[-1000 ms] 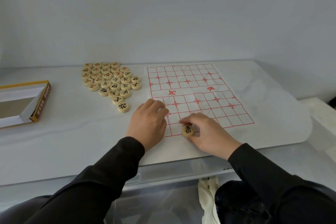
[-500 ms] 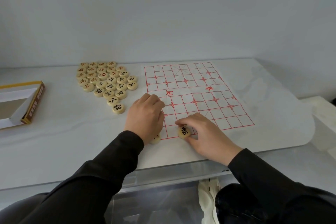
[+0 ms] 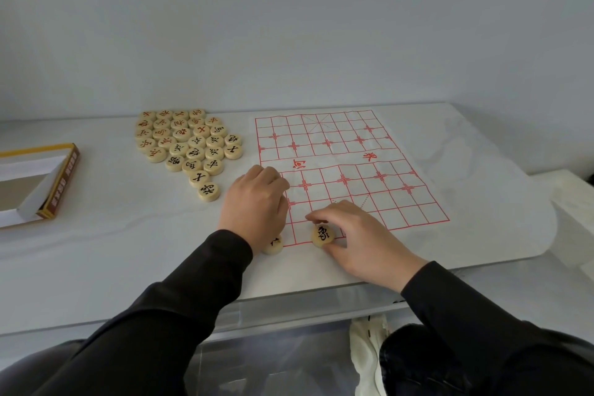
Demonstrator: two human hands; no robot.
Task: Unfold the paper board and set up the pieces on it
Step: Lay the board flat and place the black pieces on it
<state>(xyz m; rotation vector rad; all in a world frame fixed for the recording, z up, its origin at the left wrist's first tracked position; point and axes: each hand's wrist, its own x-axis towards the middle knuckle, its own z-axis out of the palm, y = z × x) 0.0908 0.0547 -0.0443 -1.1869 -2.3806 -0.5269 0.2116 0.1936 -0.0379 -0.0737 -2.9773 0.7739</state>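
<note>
The paper board [image 3: 350, 167], white with a red grid, lies unfolded on the table. My right hand [image 3: 360, 238] pinches a round wooden piece [image 3: 322, 235] with a black character, between thumb and fingers, on the board's near edge. My left hand [image 3: 257, 202] rests knuckles up on the board's left edge with its fingers curled under; what they hold is hidden. A second piece [image 3: 274, 244] peeks out from under the heel of that hand at the board's near left corner. Several loose pieces [image 3: 186, 141], red and black, lie in a cluster left of the board.
An open cardboard box [image 3: 48, 183] with a yellow rim sits at the far left of the white table [image 3: 112, 235]. A wall runs close behind the table. A white block [image 3: 575, 219] stands at the right edge.
The right hand has slid its piece slightly left along the board's near edge. A second piece has come into view under the heel of the left hand.
</note>
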